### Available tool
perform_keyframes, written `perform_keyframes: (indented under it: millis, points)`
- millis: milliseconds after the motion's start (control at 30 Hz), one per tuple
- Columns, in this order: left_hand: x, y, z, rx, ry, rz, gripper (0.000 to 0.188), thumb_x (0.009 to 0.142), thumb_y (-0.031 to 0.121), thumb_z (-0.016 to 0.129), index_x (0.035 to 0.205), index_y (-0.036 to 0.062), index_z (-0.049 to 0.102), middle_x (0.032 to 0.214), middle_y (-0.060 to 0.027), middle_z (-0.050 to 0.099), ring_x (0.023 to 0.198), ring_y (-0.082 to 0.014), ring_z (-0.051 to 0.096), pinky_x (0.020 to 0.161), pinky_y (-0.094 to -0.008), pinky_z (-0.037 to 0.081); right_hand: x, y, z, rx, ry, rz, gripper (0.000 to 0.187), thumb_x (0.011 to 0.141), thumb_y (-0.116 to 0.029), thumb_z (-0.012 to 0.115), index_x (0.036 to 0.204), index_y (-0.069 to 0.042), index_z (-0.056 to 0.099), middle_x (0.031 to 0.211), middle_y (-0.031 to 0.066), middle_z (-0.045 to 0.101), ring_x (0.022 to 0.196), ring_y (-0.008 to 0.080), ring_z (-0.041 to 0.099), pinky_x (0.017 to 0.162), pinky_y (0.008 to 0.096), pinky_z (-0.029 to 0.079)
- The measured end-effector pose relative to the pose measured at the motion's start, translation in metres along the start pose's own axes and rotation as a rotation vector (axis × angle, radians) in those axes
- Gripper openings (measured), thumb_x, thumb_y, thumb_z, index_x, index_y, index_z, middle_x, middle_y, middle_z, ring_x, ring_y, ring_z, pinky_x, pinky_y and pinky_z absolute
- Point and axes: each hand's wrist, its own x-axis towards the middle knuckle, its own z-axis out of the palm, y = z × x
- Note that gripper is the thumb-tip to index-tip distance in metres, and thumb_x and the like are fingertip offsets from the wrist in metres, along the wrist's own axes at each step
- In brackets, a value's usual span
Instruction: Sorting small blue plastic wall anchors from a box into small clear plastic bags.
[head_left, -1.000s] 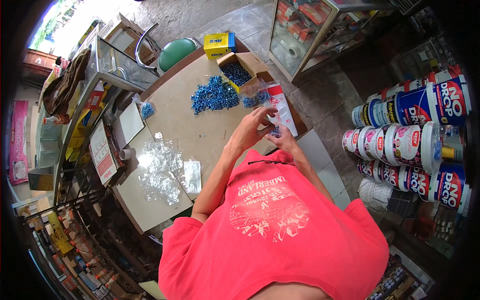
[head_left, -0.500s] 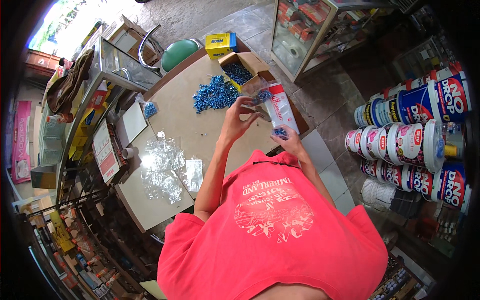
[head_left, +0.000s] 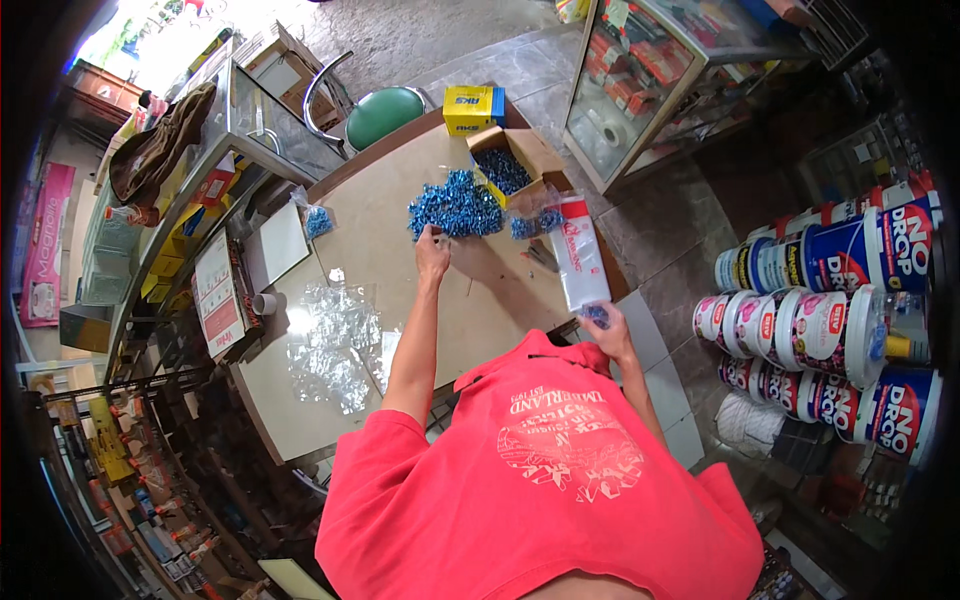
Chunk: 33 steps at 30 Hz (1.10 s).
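Observation:
A heap of small shiny blue metal pieces, apparently screws (head_left: pixel 455 205), lies on the table. My left hand (head_left: pixel 432 255) reaches to the heap's near edge with its fingertips drawn together; whatever is between them is too small to make out. At the table's right edge, my right hand (head_left: pixel 612 335) grips a small clear plastic bag (head_left: pixel 597 316) with blue pieces inside. Just beyond it lies a red and white plastic packet (head_left: pixel 580 255). Beside that packet's far end sits a clear bag of blue pieces (head_left: pixel 537 222). Dark pliers-like tool (head_left: pixel 541 255) rests left of the packet.
An open carton (head_left: pixel 503 172) of blue pieces and a yellow box (head_left: pixel 472 108) stand at the table's far end. Clear plastic bags (head_left: pixel 335 345) are spread on the left. A green stool (head_left: pixel 385 118) is beyond the table, a glass cabinet (head_left: pixel 630 90) far right, paint buckets (head_left: pixel 835 330) right.
My left hand has moved left from beside the packet to the near edge of the heap. My right hand has drawn slightly nearer with the small bag. The whole view has shifted a little.

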Motion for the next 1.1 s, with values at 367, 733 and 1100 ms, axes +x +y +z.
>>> perform_keyframes:
  millis: [367,733,1100]
  points:
    - [0.007,-0.007,0.015,0.232,0.177,-0.032,0.021,0.075,0.002,0.057,0.094,0.0089,0.056,0.086,-0.0138,0.064,0.082,-0.0354,0.062,0.070,-0.0470,0.049,-0.021,0.035,-0.003,0.112,0.066,0.116,0.019,0.076,-0.005,0.071,0.090,-0.001,0.059,0.082,0.0031,0.063,0.075,0.0101,0.057,0.068,0.0262,0.048]
    - [-0.013,0.031,-0.001,-0.137,0.162,0.068,0.029,0.075,0.010,0.069,0.101,0.0101,0.056,0.089,-0.0070,0.065,0.085,-0.0247,0.062,0.074,-0.0386,0.048,0.021,0.008,0.012,-0.015,0.014,-0.028,0.027,0.073,-0.010,0.075,0.093,0.001,0.061,0.086,0.0064,0.058,0.079,0.0146,0.058,0.070,0.0277,0.048]
    - [-0.100,0.215,-0.045,-0.452,-0.428,0.645,0.032,0.079,0.014,0.069,0.107,0.0092,0.055,0.094,-0.0052,0.065,0.092,-0.0221,0.061,0.086,-0.0376,0.041,0.048,-0.046,0.035,0.048,-0.221,-0.016,0.030,0.072,-0.014,0.074,0.095,0.001,0.061,0.091,0.0074,0.059,0.081,0.0151,0.057,0.071,0.0301,0.047]
